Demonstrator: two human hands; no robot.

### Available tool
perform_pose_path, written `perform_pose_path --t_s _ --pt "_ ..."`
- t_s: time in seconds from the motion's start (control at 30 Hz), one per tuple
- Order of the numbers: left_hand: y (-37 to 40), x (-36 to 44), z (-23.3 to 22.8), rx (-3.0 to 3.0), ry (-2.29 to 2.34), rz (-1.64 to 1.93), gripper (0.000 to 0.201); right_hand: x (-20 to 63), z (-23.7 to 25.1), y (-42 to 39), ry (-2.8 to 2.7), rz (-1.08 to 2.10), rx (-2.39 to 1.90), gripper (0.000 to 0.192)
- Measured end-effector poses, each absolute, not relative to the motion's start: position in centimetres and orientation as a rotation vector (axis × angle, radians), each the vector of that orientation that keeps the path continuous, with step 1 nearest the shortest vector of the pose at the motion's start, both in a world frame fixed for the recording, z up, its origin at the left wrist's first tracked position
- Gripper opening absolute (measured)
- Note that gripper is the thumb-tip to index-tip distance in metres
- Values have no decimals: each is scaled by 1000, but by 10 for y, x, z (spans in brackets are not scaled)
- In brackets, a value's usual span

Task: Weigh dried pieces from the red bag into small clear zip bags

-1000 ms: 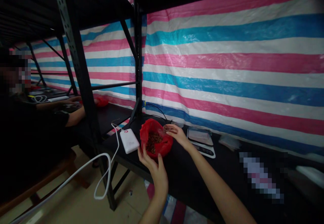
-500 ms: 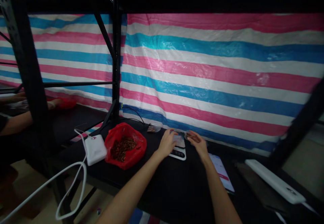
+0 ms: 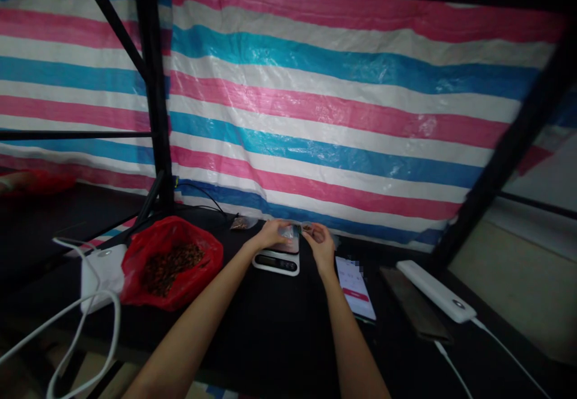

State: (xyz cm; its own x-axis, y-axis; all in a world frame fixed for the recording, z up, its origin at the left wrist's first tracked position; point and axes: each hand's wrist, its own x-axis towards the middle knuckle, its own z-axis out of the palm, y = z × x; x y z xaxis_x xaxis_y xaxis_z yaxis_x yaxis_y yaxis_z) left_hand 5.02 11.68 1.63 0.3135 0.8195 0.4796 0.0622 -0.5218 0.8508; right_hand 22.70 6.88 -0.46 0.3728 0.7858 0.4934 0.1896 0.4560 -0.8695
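Back wall: tarp (image 3: 342,104) in pink, white and blue horizontal stripes, glossy. Black steel rack upright (image 3: 153,98) far left with diagonal brace, another post (image 3: 505,152) slanting at right. Black table (image 3: 279,333) surface. Dim light; pale floor (image 3: 514,291) at right.

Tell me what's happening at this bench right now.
A person works at a dark bench with both hands over a small digital scale. The left hand holds what looks like a small clear bag above the scale's platform, and the right hand pinches some small brown bits beside it. An open red bag of brown pieces sits to the left, next to a white power bank. A lit phone lies to the right of the scale.
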Motion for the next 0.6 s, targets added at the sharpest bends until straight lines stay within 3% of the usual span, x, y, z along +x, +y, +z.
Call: perform_pose_path --t_s 0.23,0.6 --pt "87 35 17 1689 624 1137 50 207 14 54 -1208 591 -987 46" --pt "81 39 21 1551 605 1190 52 201 21 43 -1510 270 -951 28"
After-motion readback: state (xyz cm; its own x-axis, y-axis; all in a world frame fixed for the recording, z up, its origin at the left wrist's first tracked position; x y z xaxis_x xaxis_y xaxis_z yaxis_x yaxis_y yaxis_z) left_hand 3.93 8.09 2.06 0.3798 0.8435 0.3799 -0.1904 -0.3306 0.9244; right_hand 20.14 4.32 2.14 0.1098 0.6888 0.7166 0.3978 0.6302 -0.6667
